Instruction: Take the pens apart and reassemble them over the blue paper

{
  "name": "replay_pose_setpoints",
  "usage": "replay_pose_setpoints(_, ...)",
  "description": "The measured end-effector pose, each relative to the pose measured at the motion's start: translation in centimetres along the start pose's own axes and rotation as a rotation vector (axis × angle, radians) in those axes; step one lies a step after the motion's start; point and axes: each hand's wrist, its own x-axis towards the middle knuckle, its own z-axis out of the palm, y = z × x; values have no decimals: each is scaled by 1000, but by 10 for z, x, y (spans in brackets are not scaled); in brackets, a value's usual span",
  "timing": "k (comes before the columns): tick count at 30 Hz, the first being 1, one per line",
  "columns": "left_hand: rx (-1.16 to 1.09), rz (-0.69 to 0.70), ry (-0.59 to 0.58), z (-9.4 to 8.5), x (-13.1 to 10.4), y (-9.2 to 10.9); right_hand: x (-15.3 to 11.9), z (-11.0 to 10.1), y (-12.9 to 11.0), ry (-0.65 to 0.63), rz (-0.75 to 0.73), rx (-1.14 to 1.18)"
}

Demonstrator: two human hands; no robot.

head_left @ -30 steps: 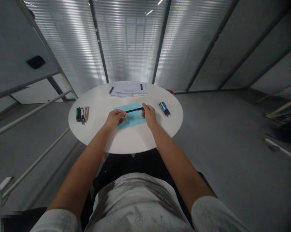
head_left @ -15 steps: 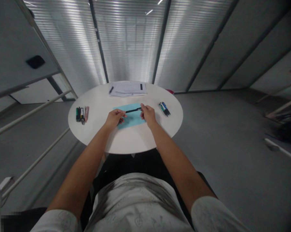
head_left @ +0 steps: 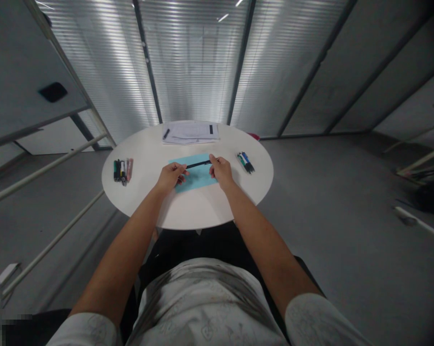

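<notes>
Black pen (head_left: pixel 198 164) held by left grip (head_left: pixel 169 177) and right grip (head_left: pixel 222 171), papers (head_left: pixel 191 131) illegible

Dim, greyish light; the blinds (head_left: pixel 198 72) beyond the bench (head_left: pixel 195 211) glow brightest, with white glare streaks near the top. Soft shadow darkens the blue sheet (head_left: pixel 198 180) beside the left hand (head_left: pixel 169 178). Wide-angle distortion stretches the edges; the darker right side seems slightly soft.
</notes>
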Motion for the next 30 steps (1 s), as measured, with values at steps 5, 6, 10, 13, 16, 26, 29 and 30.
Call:
replay_pose_setpoints(5,5,11,-11,-1,0,0,3,0,5,12,-36,20)
replay_pose_setpoints(6,4,8,-9,-1,0,0,4,0,6,4,-47,39)
replay_pose_setpoints(10,-11,-9,5,0,0,1,7,1,10,-18,-55,91)
replay_pose_setpoints(13,-23,-15,11,0,-1,2,7,2,9,-13,-31,112)
replay_pose_setpoints(16,-24,-12,0,1,-1,2,7,2,7,4,-34,109)
replay_pose_setpoints(26,5,16,30,0,-1,2,6,-2,11,40,-86,-41)
replay_pose_setpoints(29,19,19,20,1,-3,4,4,-1,6,40,-62,9)
replay_pose_setpoints(30,26,22,14,1,-3,4,3,0,4,22,-37,61)
